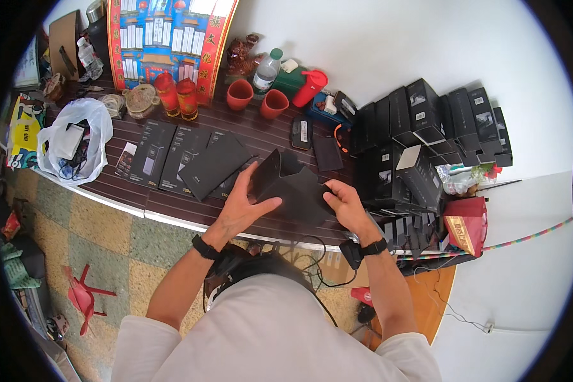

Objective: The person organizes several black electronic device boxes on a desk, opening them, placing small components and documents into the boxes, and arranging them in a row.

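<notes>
Between my hands is a black cardboard box (293,188), partly folded, with flaps standing up at its far end. My left hand (241,205) holds its left side, the thumb lying over the near panel. At the right, my right hand (346,200) pinches a panel edge between thumb and fingers. Just left of the box lies a plain black card sleeve (217,164), slanted over flat printed black cartons (186,160). Another printed flat carton (152,155) lies beside these on the dark slatted table (124,203).
Black boxes (425,114) are stacked at the right, one tilted box (418,176) leaning on them. Two reddish cups (240,95), a plastic bottle (267,71) and a red tumbler (310,88) stand at the back. A white plastic bag (76,143) sits left. A red stool (83,298) is on the floor.
</notes>
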The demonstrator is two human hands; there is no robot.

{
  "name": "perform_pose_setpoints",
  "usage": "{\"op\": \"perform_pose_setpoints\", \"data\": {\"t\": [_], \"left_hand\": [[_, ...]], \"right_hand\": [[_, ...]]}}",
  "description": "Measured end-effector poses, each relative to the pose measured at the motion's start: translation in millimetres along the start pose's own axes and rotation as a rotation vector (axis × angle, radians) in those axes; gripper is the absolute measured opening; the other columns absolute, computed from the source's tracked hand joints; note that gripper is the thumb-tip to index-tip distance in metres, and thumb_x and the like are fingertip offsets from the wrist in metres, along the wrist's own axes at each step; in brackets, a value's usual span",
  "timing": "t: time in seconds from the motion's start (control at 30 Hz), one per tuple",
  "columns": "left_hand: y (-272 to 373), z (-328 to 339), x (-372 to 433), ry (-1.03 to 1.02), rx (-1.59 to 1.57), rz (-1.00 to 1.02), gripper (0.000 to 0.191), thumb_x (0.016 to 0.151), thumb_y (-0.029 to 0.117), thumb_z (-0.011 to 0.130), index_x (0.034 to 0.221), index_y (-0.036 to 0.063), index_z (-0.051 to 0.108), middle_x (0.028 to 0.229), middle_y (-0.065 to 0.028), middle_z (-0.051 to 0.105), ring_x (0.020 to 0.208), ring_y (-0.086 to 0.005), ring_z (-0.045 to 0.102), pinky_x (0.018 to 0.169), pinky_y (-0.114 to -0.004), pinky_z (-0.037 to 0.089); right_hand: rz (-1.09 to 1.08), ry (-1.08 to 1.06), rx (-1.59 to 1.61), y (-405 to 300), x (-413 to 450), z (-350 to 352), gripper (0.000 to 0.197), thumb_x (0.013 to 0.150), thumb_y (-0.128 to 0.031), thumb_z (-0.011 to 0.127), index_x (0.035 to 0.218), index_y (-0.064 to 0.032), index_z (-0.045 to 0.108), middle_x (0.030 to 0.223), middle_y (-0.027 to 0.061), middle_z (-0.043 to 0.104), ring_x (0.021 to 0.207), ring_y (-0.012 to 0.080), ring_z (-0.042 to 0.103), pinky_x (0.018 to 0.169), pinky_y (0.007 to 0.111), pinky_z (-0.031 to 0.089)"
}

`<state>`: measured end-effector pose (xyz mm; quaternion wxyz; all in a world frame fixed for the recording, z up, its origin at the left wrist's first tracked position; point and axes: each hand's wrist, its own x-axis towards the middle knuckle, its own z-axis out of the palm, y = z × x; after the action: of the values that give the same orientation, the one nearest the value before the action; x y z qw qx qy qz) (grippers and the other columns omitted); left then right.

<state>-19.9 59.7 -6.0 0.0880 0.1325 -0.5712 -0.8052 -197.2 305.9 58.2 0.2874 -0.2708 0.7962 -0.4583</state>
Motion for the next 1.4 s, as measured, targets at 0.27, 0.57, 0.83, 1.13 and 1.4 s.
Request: {"op": "perform_pose_setpoints", "data": {"t": [0.27, 0.57, 0.83, 1.13, 1.4], "left_hand": [[1.5, -18.3, 1.0, -0.110, 0.061, 0.221, 0.119, 0.068, -0.008, 0.095, 0.170, 0.0071, 0.036, 0.161, -0.0033, 0.040, 0.150, -0.0215, 0.045, 0.125, -0.036, 0.040], [-0.8, -22.4, -11.6, -0.067, -0.035, 0.267, 0.115, 0.062, -0.011, 0.093, 0.160, 0.0139, 0.039, 0.159, -0.0062, 0.040, 0.148, -0.0238, 0.046, 0.125, -0.040, 0.041], [-13.6, -27.0, -16.3, -0.059, 0.009, 0.290, 0.122, 0.059, -0.008, 0.094, 0.162, 0.0117, 0.031, 0.155, -0.0094, 0.041, 0.147, -0.0256, 0.045, 0.127, -0.042, 0.039], [-27.0, -44.2, -24.6, -0.205, 0.379, 0.096, 0.122, 0.069, 0.009, 0.099, 0.168, 0.0128, 0.026, 0.162, -0.0141, 0.037, 0.150, -0.0309, 0.044, 0.128, -0.046, 0.039], [-41.0, -48.1, -43.0, -0.102, 0.611, 0.092, 0.119, 0.075, 0.016, 0.098, 0.173, 0.0113, 0.031, 0.164, -0.0209, 0.053, 0.152, -0.0420, 0.049, 0.128, -0.051, 0.039]], "right_hand": [[-0.218, 0.206, -0.201, -7.8, -9.7, 32.1, 0.035, 0.094, -0.008, 0.088, 0.126, -0.0059, 0.075, 0.128, 0.0054, 0.067, 0.122, 0.0204, 0.063, 0.106, 0.037, 0.052], [0.131, 0.625, -0.387, 29.9, -33.2, 83.4, 0.120, 0.082, -0.056, 0.097, 0.163, 0.0077, 0.036, 0.156, 0.0286, 0.048, 0.140, 0.0369, 0.054, 0.119, 0.047, 0.045], [0.452, 0.468, 0.611, 7.2, -35.7, 108.3, 0.101, 0.093, -0.041, 0.093, 0.162, 0.0064, 0.035, 0.134, 0.0159, 0.062, 0.116, 0.0223, 0.066, 0.100, 0.039, 0.057], [0.203, 0.616, 0.675, 49.6, -34.1, 128.2, 0.096, 0.088, 0.003, 0.092, 0.157, -0.0099, 0.026, 0.131, 0.0135, 0.063, 0.116, 0.0202, 0.067, 0.096, 0.035, 0.060], [0.151, 0.588, 0.193, 67.2, -39.7, 135.3, 0.080, 0.083, 0.006, 0.092, 0.134, -0.0078, 0.032, 0.118, 0.0146, 0.064, 0.101, 0.0206, 0.069, 0.085, 0.032, 0.059]]}}
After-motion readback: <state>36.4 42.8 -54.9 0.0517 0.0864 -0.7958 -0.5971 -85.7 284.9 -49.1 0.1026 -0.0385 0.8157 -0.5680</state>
